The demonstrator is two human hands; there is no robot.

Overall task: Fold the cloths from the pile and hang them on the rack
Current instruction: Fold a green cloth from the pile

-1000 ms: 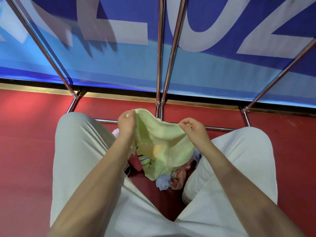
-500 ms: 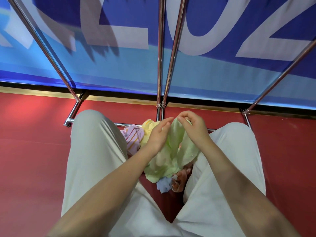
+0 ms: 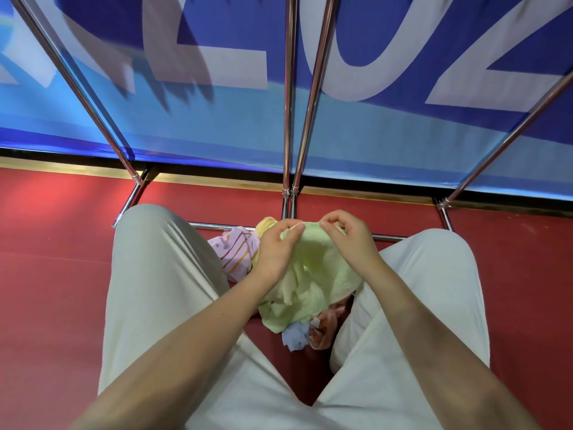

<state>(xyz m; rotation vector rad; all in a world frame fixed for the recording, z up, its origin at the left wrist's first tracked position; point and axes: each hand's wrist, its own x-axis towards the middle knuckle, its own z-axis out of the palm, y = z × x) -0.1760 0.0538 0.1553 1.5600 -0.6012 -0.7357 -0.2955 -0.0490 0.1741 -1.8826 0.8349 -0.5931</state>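
Both hands now meet: left hand [image 3: 274, 252] and right hand [image 3: 347, 240] pinch the green cloth [image 3: 313, 280] (top edge) above the pile [image 3: 238, 256], near the rack [image 3: 290, 119].

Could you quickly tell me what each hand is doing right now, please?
Left hand: pinches the top edge of the light green cloth.
Right hand: pinches the same cloth's top edge.

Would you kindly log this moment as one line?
left hand: pinches green cloth | right hand: pinches it | pile: floor | rack: bare
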